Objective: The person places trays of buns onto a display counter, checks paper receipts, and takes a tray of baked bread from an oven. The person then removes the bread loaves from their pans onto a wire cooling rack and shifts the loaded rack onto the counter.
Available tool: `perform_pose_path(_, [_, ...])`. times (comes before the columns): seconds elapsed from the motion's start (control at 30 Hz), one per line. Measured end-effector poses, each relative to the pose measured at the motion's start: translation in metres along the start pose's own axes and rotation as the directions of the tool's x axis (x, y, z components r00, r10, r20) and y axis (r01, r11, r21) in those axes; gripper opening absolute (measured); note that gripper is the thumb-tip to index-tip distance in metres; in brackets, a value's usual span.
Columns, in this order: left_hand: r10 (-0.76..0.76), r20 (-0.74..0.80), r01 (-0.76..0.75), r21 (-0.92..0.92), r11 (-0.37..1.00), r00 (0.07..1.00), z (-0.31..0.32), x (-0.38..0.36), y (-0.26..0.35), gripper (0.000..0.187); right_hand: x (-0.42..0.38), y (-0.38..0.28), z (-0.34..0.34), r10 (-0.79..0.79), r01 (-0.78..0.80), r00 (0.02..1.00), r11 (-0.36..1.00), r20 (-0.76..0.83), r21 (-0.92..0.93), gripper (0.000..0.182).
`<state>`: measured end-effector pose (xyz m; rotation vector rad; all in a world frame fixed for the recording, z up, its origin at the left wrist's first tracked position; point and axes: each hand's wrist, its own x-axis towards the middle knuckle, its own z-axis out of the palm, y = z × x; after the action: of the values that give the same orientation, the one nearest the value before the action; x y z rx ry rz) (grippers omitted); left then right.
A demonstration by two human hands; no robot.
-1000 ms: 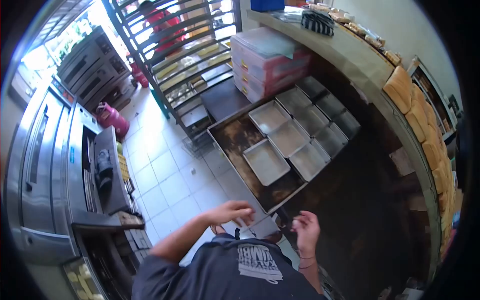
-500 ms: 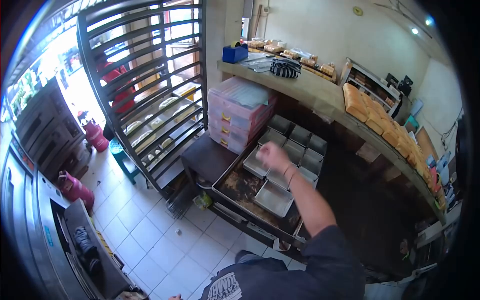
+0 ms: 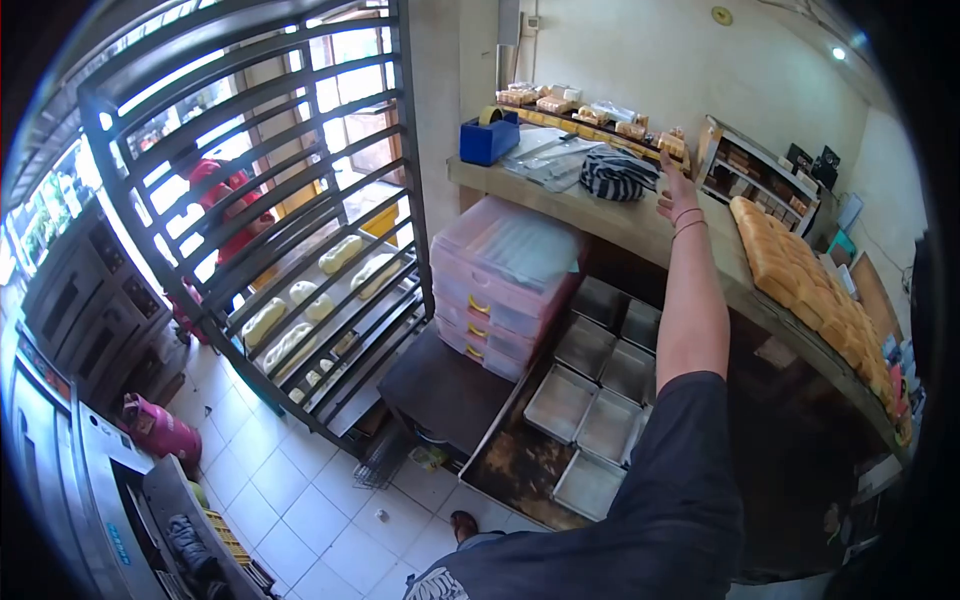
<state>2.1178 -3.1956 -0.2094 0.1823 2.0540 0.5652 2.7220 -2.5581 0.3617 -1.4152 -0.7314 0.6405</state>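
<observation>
striped black-and-white cloth lies on the table, just left of the right hand, which reaches out above the table edge with fingers spread, grip open and holding nothing; the left hand is out of view; beyond the cloth sit a blue box and packed bread, loaves line the table to the right, metal trays lie below

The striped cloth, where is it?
In the head view, the striped cloth lies on the counter, upper middle, between the blue box and the right hand.
</observation>
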Motion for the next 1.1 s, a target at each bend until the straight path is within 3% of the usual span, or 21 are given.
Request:
perform_pose_path(0.1, [0.004, -0.030, -0.005, -0.024, 1.000, 1.000, -0.011, 0.009, 0.026, 0.028, 0.032, 0.002, 0.014, -0.036, 0.063, 0.991, 0.977, 0.130, -0.204, 0.029])
perform_pose_path(0.2, [0.037, -0.057, -0.039, -0.041, 0.998, 0.998, -0.022, 0.019, 0.045, 0.028, 0.080, -0.005, 0.028, -0.065, 0.121, 0.971, 0.962, 0.230, -0.243, 0.016])
perform_pose_path(0.27, [0.057, -0.079, -0.062, -0.059, 0.996, 0.995, -0.028, 0.025, 0.055, 0.028, 0.092, -0.024, 0.039, -0.308, 0.337, 0.939, 0.914, 0.156, -0.225, 0.021])
perform_pose_path(0.3, [0.068, -0.086, -0.074, -0.064, 0.995, 0.994, -0.030, 0.026, 0.058, 0.027, 0.125, -0.032, 0.046, -0.519, 0.549, 0.831, 0.703, 0.202, -0.452, 0.023])
perform_pose_path(0.33, [0.080, -0.094, -0.087, -0.067, 0.994, 0.992, -0.031, 0.026, 0.060, 0.027, 0.155, -0.034, 0.053, -0.673, 0.678, 0.673, 0.395, 0.307, -0.620, 0.026])
perform_pose_path(0.4, [0.076, -0.107, -0.086, -0.090, 0.992, 0.991, -0.032, 0.026, 0.058, 0.027, 0.111, -0.072, 0.077, -0.679, 0.659, 0.671, 0.361, 0.298, -0.660, 0.033])
perform_pose_path(0.43, [0.072, -0.103, -0.083, -0.105, 0.991, 0.992, -0.029, 0.026, 0.059, 0.027, 0.100, -0.086, 0.087, -0.621, 0.627, 0.755, 0.591, 0.209, -0.508, 0.034])
perform_pose_path(0.47, [0.059, -0.104, -0.072, -0.132, 0.989, 0.993, -0.027, 0.031, 0.057, 0.026, 0.089, -0.106, 0.095, -0.605, 0.636, 0.753, 0.573, 0.257, -0.516, 0.035])
perform_pose_path(0.5, [0.045, -0.104, -0.061, -0.159, 0.985, 0.994, -0.025, 0.035, 0.055, 0.024, 0.074, -0.118, 0.101, -0.689, 0.670, 0.686, 0.473, 0.234, -0.572, 0.034])
perform_pose_path(0.6, [0.010, -0.068, -0.019, -0.131, 0.991, 0.998, -0.014, 0.038, 0.048, 0.026, 0.030, -0.153, 0.110, -0.611, 0.695, 0.706, 0.694, 0.358, -0.185, 0.031])
perform_pose_path(0.67, [0.012, -0.027, -0.011, 0.031, 0.999, 1.000, -0.011, 0.042, 0.037, 0.034, 0.018, -0.173, 0.118, -0.619, 0.702, 0.706, 0.676, 0.345, -0.225, 0.028])
perform_pose_path(0.7, [0.020, -0.030, -0.010, 0.291, 0.957, 0.999, -0.011, 0.035, 0.043, 0.040, 0.012, -0.181, 0.124, -0.625, 0.706, 0.704, 0.670, 0.337, -0.231, 0.027])
perform_pose_path(0.77, [0.025, -0.034, -0.012, 0.336, 0.942, 0.999, -0.010, 0.037, 0.037, 0.040, -0.001, -0.191, 0.137, -0.644, 0.729, 0.680, 0.647, 0.349, -0.224, 0.028])
perform_pose_path(0.83, [0.005, -0.076, 0.016, 0.281, 0.960, 0.997, -0.017, 0.029, 0.035, 0.040, -0.004, -0.189, 0.155, -0.669, 0.769, 0.638, 0.579, 0.381, -0.271, 0.026])
perform_pose_path(0.93, [0.003, -0.101, 0.018, 0.205, 0.979, 0.995, -0.017, 0.025, 0.040, 0.041, -0.051, -0.181, 0.172, -0.588, 0.737, 0.668, 0.608, 0.456, -0.296, 0.025])
perform_pose_path(1.1, [0.014, -0.087, 0.002, 0.176, 0.984, 0.996, -0.019, 0.022, 0.030, 0.037, -0.116, -0.155, 0.204, -0.583, 0.748, 0.631, 0.630, 0.512, -0.206, 0.025])
